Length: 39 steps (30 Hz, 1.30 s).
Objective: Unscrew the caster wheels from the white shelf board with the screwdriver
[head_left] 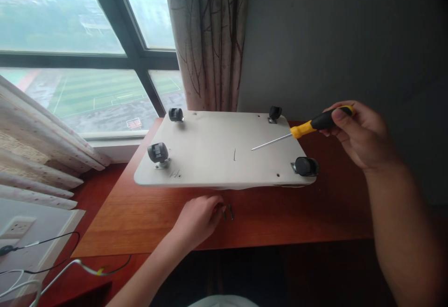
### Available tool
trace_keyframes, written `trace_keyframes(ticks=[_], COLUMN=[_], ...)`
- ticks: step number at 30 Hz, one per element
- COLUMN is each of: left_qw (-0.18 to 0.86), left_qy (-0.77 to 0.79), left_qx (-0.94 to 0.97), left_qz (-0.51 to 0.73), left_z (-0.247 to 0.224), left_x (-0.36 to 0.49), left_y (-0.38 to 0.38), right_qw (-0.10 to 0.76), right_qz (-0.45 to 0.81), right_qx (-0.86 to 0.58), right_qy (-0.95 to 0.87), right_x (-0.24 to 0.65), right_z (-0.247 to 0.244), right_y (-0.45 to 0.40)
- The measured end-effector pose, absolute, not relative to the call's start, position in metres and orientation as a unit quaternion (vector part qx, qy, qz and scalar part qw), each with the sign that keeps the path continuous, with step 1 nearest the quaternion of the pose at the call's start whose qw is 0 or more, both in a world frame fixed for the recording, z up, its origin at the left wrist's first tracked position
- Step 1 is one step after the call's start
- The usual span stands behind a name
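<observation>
My right hand [360, 132] grips the screwdriver [304, 129] above the board [224, 150], which lies wheels-up on the tabletop [315, 213]. My left hand [198, 218] pinches at screws [229, 211] kept near its edge for easy reach.

Right hand [360, 132] grips screwdriver [308, 129] over board [217, 153]; left hand [198, 218] touches screws [229, 211].

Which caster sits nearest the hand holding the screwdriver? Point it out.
The front right caster, at the board's near corner, just below the right hand and its screwdriver; the other three sit farther away.
</observation>
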<state>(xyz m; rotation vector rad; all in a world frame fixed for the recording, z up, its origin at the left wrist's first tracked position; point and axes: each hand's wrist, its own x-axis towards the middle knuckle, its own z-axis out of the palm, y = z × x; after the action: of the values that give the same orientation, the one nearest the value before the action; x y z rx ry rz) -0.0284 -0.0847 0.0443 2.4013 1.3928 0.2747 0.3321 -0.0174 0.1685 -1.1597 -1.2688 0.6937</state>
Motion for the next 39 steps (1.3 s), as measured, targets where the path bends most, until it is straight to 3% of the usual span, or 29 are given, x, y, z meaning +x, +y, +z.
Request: trace_keyframes(ticks=[10, 18, 21, 23, 26, 30, 34, 39], left_qw=[0.158, 0.336, 0.395, 0.373, 0.307, 0.266, 0.114, 0.094], left_qy=[0.527, 0.433, 0.375, 0.36, 0.375, 0.363, 0.262, 0.289], left_qx=[0.831, 0.756, 0.739, 0.757, 0.758, 0.689, 0.64, 0.653], left_qz=[0.081, 0.358, 0.397, 0.397, 0.436, 0.568, 0.714, 0.693], left_z=[0.036, 0.086, 0.11, 0.117, 0.121, 0.132, 0.144, 0.14], left_x=[-0.021, -0.04, -0.032, -0.026, -0.027, -0.054, -0.088, -0.102], left_y=[-0.081, -0.095, -0.096, -0.096, -0.092, -0.076, -0.049, -0.028], right_qw=[0.539, 0.463, 0.41, 0.396, 0.435, 0.574, 0.7, 0.708], right_qz=[0.321, 0.355, 0.355, 0.332, 0.304, 0.23, 0.115, 0.162], right_qx=[-0.502, -0.445, -0.409, -0.387, -0.378, -0.465, -0.546, -0.621], right_qy=[-0.595, -0.68, -0.734, -0.764, -0.758, -0.634, -0.446, -0.295], right_x=[0.293, 0.232, 0.196, 0.177, 0.173, 0.219, 0.283, 0.316], right_z=[0.165, 0.173, 0.168, 0.166, 0.163, 0.15, 0.105, 0.031], right_y=[-0.032, -0.063, -0.077, -0.084, -0.09, -0.086, -0.077, -0.083])
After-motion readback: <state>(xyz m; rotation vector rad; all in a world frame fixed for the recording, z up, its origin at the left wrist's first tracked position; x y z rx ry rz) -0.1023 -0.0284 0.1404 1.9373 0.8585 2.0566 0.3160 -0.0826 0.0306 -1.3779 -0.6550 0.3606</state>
